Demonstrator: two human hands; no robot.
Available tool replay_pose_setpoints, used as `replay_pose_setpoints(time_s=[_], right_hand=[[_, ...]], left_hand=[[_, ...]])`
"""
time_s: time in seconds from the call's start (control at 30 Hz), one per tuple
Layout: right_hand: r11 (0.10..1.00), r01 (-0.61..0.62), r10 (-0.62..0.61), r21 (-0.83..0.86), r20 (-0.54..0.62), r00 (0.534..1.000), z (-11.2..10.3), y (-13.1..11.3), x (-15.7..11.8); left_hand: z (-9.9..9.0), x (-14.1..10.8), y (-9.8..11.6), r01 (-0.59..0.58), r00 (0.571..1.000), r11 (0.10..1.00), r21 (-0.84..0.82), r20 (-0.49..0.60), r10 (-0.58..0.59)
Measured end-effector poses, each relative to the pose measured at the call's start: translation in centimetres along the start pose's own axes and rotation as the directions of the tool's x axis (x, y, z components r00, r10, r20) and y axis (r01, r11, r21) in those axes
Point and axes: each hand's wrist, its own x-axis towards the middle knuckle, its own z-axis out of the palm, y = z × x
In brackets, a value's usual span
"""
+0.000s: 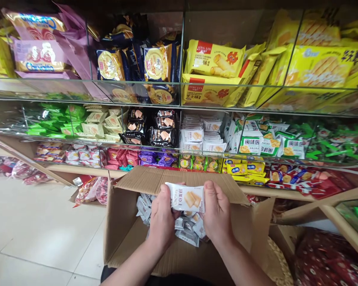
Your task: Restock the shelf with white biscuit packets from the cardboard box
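Between both hands, over an open cardboard box [122, 234], is a white snack packet [187, 198] with pale cake pieces printed on it. My left hand [163, 214] is closed on its left end, thumb in front. The other end is pinched by my right hand [216, 210], its fingers curled behind. Below, loose packets [187, 236] of the same white-grey kind lie heaped in the box, partly hidden by my hands and forearms. Straight ahead on the middle shelf, similar white packets [192, 136] stand in rows in a glass-fronted compartment.
Glass-divided shelves hold yellow roll packets [213, 59], black packets [162, 136], green-white packets [258, 145] and purple packets [38, 51]. A glass edge [131, 83] runs along the upper shelf front. Bagged goods [92, 190] sit lower left; a dark red bag [331, 258] lies lower right. Tiled floor [47, 222] extends left.
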Motion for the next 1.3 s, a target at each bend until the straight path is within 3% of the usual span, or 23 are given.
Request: replay_pose_setpoints(time_s=[0.1,0.4,0.77,0.93,1.03,1.13,1.3], right_hand=[[0.994,-0.081,0.078,0.072,0.038,0.996,0.0,0.2,0.0],[0.982,-0.144,0.142,0.119,0.023,0.99,-0.2,0.2,0.0],[0.986,0.025,-0.024,-0.164,0.008,1.0,-1.4,0.3,-0.9],[0.968,0.137,-0.121,-0.209,0.087,0.989,-1.6,0.2,-1.1],[0.988,0.039,-0.026,-0.151,0.089,0.996,-1.4,0.3,-1.1],[0.992,-0.114,0.109,0.054,0.098,0.989,-1.0,0.2,-1.2],[0.879,-0.334,0.301,0.34,0.146,0.942,-0.5,-0.4,-1.0]], left_hand=[[-0.1,0.0,-0.4,-0.013,1.0,0.999,-0.035,0.006,0.013],[-0.4,0.3,-1.5,-0.049,0.999,0.999,-0.012,-0.005,0.049],[-1.3,0.3,-1.6,-0.085,0.996,0.991,0.106,-0.023,0.088],[-1.5,0.2,-1.5,-0.115,0.992,0.985,0.131,-0.028,0.119],[-1.4,0.1,-1.3,-0.124,0.989,0.982,0.141,-0.057,0.133],[-1.1,0.0,-1.3,-0.068,0.995,0.994,0.089,-0.072,0.074],[-0.9,-0.2,-1.3,0.042,0.997,0.998,-0.039,-0.061,-0.044]])
